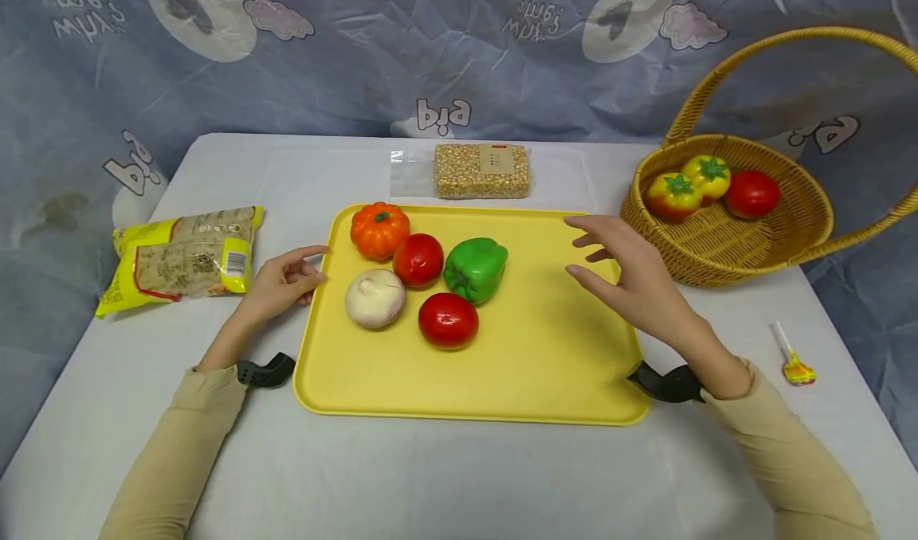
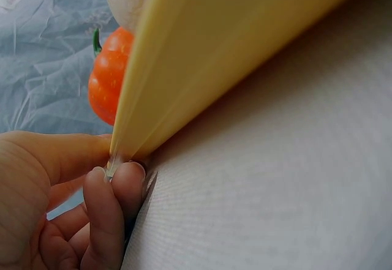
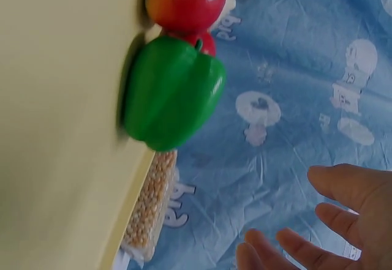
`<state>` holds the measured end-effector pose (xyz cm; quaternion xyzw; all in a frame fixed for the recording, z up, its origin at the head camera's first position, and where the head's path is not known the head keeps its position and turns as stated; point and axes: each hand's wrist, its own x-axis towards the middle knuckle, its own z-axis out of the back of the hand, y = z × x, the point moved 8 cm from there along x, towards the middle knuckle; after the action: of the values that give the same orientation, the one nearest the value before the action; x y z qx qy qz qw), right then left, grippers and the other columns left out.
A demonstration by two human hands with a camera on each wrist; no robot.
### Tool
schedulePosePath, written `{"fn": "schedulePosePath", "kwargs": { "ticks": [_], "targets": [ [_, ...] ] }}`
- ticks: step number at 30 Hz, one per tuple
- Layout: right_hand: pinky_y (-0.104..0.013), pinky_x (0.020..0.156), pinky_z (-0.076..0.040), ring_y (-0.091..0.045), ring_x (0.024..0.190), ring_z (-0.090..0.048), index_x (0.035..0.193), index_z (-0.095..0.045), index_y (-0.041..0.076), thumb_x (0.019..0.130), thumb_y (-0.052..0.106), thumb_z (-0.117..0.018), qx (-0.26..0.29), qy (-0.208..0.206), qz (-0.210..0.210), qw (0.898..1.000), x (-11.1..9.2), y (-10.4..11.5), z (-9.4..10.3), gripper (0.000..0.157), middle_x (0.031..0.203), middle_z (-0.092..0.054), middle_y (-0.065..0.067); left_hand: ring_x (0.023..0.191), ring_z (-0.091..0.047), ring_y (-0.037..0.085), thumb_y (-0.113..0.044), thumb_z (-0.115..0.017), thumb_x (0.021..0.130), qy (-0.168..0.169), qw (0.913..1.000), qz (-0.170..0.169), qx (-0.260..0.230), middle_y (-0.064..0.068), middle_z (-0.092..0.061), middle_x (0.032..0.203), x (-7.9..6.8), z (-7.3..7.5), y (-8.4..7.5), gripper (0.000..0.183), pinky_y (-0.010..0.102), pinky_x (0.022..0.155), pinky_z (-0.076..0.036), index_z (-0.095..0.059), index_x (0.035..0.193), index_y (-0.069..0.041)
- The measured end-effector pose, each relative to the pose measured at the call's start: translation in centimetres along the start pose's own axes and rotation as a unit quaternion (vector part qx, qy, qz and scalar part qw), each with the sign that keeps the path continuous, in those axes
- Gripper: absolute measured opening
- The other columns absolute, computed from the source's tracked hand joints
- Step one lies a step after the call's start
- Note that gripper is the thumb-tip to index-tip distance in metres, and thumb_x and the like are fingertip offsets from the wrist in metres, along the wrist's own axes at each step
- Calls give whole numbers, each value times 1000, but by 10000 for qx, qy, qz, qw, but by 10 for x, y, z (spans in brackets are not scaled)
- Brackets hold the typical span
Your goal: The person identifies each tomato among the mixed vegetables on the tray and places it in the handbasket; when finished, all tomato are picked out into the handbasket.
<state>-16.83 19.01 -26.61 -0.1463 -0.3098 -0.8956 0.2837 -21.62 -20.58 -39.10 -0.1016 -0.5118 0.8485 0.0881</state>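
Note:
My left hand [image 1: 283,283] is at the left rim of a yellow tray [image 1: 473,397]. In the left wrist view its fingertips [image 2: 125,181] meet the tray's edge from two sides, pinching it. Above the tray's right side hovers my right hand [image 1: 627,277], fingers spread and holding nothing. On the tray's left half are a small orange pumpkin [image 1: 380,230], a whitish mushroom-like bulb [image 1: 375,299], a green bell pepper [image 1: 476,269], a round red tomato [image 1: 418,260] and a glossy red fruit [image 1: 448,321]. The pepper [image 3: 171,92] shows large in the right wrist view.
A wicker basket [image 1: 724,257] with a tall handle stands back right, holding two yellow-red fruits [image 1: 674,197] and a red one [image 1: 752,194]. A lollipop [image 1: 798,369] lies before it. Packed corn kernels [image 1: 482,171] sit behind the tray, and a yellow snack bag [image 1: 186,257] lies left.

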Motion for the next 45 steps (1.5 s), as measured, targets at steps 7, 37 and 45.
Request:
{"fn": "schedulePosePath", "kwargs": {
  "ticks": [7,37,45],
  "targets": [
    [-25,76,-54,-16,100,-58,131,-51,11,80,3,-71,300,484,164,9982,1,15,-28,56,124,-56,-5,52,-52,5,-4,-58,90,-22,10000,-43,-16,-2,-60,74,1,1,-5,45,22,48,-48,-48,133,2],
    [-40,105,-44,-16,131,-45,139,-44,27,87,28,-67,518,2609,217,9637,-2,49,-123,57,141,-45,3,53,-53,4,-4,-57,90,-36,10000,48,-66,-2,-60,76,1,0,-3,44,22,48,-49,-48,133,2],
    [-41,102,-46,-19,131,-46,142,-38,33,88,34,-65,463,2987,148,9531,-2,49,-142,60,145,-40,1,52,-53,4,-5,-58,91,-35,10000,20,-91,-5,-60,75,4,1,12,46,22,48,-48,-47,135,1]
  ]
}}
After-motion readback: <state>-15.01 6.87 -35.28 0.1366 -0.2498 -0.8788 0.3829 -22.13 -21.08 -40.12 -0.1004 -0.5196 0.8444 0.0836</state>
